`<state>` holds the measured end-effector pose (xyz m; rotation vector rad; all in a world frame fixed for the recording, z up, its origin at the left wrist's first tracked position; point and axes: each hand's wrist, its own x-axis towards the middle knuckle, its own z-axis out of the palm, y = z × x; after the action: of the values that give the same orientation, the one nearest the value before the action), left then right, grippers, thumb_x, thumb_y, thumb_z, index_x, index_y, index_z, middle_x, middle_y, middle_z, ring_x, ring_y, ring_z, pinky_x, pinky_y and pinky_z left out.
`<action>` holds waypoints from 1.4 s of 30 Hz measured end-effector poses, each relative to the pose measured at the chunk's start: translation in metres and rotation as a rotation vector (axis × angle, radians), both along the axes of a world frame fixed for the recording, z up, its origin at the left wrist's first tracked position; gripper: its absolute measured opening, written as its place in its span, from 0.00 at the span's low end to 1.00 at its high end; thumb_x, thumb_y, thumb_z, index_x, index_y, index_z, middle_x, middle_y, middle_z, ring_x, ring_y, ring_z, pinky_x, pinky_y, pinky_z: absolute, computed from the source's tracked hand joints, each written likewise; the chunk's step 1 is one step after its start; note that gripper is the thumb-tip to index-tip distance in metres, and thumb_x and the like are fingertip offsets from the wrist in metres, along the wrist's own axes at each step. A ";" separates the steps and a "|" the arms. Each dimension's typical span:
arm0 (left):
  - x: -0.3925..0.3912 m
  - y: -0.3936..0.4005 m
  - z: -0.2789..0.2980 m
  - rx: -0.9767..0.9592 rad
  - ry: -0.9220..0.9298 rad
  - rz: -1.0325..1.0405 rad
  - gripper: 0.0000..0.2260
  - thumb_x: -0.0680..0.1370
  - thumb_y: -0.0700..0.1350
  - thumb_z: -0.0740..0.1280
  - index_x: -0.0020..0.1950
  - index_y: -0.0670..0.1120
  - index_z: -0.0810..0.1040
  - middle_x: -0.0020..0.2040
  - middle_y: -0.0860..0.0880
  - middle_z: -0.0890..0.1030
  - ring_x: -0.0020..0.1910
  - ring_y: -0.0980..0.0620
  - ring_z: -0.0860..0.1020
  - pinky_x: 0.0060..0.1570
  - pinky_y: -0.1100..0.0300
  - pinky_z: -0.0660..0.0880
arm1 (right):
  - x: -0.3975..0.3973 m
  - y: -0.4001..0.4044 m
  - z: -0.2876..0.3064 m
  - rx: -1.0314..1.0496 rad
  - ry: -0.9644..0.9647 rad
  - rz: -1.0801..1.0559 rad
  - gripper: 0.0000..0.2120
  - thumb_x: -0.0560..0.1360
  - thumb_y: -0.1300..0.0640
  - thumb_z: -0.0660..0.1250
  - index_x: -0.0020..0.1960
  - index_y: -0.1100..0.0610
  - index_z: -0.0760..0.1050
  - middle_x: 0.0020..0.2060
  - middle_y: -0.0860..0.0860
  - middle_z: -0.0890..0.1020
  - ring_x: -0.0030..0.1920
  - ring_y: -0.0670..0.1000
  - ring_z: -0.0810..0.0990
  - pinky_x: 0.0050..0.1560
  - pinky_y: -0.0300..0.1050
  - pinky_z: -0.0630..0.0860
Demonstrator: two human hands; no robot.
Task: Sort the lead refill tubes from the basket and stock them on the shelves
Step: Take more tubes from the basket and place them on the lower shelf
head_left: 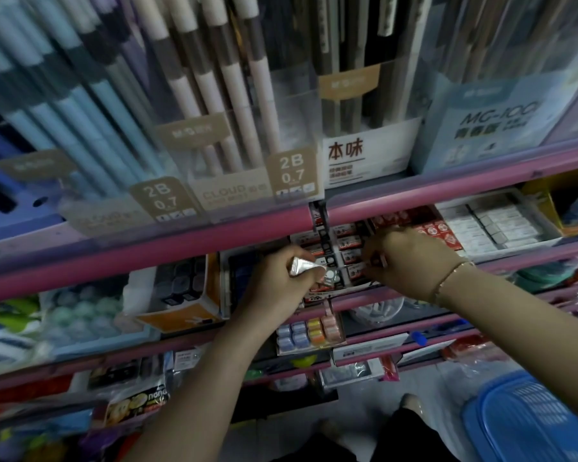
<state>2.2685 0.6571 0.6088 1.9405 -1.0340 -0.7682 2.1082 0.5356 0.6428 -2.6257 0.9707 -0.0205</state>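
My left hand [281,281] is closed around a small bundle of lead refill tubes [302,266] in shiny wrap, held just in front of the display box of refill tubes [346,248] on the middle pink shelf [397,198]. On the right side of that box, my right hand [411,261] pinches one small tube [379,261] with a dark end. The blue plastic basket [528,421] stands on the floor at the lower right; its contents are out of view.
Clear boxes of 2B 0.7 mechanical pencils [214,135] fill the shelf above. White eraser boxes [501,225] lie to the right of the refill box. Correction tapes [309,331] and packaged stationery crowd the lower shelves. My feet [411,403] stand on grey floor.
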 end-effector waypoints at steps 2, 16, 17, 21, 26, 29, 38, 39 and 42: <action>0.001 0.000 -0.001 0.024 -0.101 -0.006 0.05 0.73 0.52 0.72 0.44 0.56 0.77 0.41 0.54 0.82 0.37 0.58 0.80 0.40 0.54 0.78 | 0.005 0.003 0.002 -0.113 0.099 0.024 0.10 0.74 0.52 0.64 0.54 0.51 0.77 0.53 0.54 0.80 0.54 0.57 0.79 0.51 0.47 0.75; 0.009 0.007 0.006 -0.027 0.086 -0.017 0.04 0.74 0.46 0.70 0.41 0.55 0.79 0.39 0.56 0.83 0.38 0.61 0.80 0.43 0.54 0.79 | 0.009 0.018 -0.012 -0.202 0.000 0.252 0.16 0.74 0.60 0.60 0.59 0.51 0.77 0.56 0.51 0.78 0.55 0.55 0.78 0.53 0.44 0.74; 0.009 0.007 0.007 -0.029 0.086 -0.027 0.03 0.74 0.47 0.71 0.41 0.54 0.80 0.38 0.56 0.83 0.38 0.61 0.80 0.42 0.58 0.76 | 0.008 0.017 -0.012 -0.118 -0.083 0.182 0.15 0.74 0.61 0.61 0.58 0.52 0.78 0.55 0.52 0.80 0.53 0.55 0.79 0.52 0.44 0.76; 0.006 0.002 0.006 -0.013 0.064 -0.046 0.05 0.72 0.46 0.73 0.40 0.53 0.78 0.38 0.53 0.83 0.37 0.61 0.78 0.41 0.63 0.74 | 0.014 0.021 -0.009 0.455 -0.398 -0.085 0.12 0.72 0.63 0.70 0.53 0.54 0.79 0.45 0.51 0.82 0.46 0.51 0.81 0.49 0.41 0.77; 0.001 -0.003 0.000 0.017 -0.309 -0.158 0.05 0.72 0.48 0.74 0.40 0.54 0.78 0.38 0.56 0.81 0.37 0.60 0.77 0.36 0.65 0.74 | 0.017 0.026 -0.021 0.337 -0.309 -0.112 0.04 0.72 0.64 0.70 0.44 0.57 0.82 0.44 0.52 0.82 0.45 0.49 0.79 0.48 0.34 0.72; 0.004 -0.005 -0.001 -0.011 -0.427 -0.219 0.05 0.73 0.49 0.73 0.45 0.50 0.81 0.42 0.52 0.82 0.42 0.54 0.79 0.40 0.59 0.76 | 0.022 0.030 -0.027 0.198 -0.291 -0.041 0.05 0.72 0.65 0.68 0.46 0.60 0.82 0.46 0.55 0.81 0.46 0.52 0.79 0.47 0.30 0.67; -0.004 -0.005 -0.007 -0.082 -0.512 -0.238 0.04 0.74 0.44 0.72 0.44 0.45 0.80 0.44 0.52 0.78 0.43 0.52 0.77 0.43 0.59 0.74 | 0.005 0.017 -0.026 -0.026 -0.204 0.128 0.11 0.68 0.71 0.67 0.46 0.61 0.83 0.44 0.57 0.81 0.45 0.60 0.81 0.49 0.47 0.78; -0.004 -0.005 -0.005 -0.074 -0.529 -0.246 0.03 0.74 0.45 0.71 0.44 0.45 0.81 0.44 0.52 0.78 0.43 0.52 0.78 0.43 0.59 0.74 | 0.003 0.016 -0.024 -0.048 -0.157 0.160 0.11 0.69 0.69 0.66 0.48 0.60 0.83 0.46 0.57 0.81 0.46 0.61 0.80 0.48 0.51 0.78; -0.004 -0.006 -0.001 -0.076 -0.646 -0.286 0.06 0.76 0.45 0.68 0.52 0.46 0.81 0.50 0.51 0.80 0.47 0.50 0.78 0.47 0.55 0.76 | 0.000 0.011 -0.014 -0.122 -0.070 0.174 0.15 0.69 0.63 0.66 0.54 0.56 0.81 0.49 0.55 0.82 0.49 0.59 0.80 0.49 0.50 0.79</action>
<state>2.2646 0.6513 0.6073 2.0428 -1.7241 -0.2263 2.1083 0.5471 0.6285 -2.7911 0.7367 -0.1325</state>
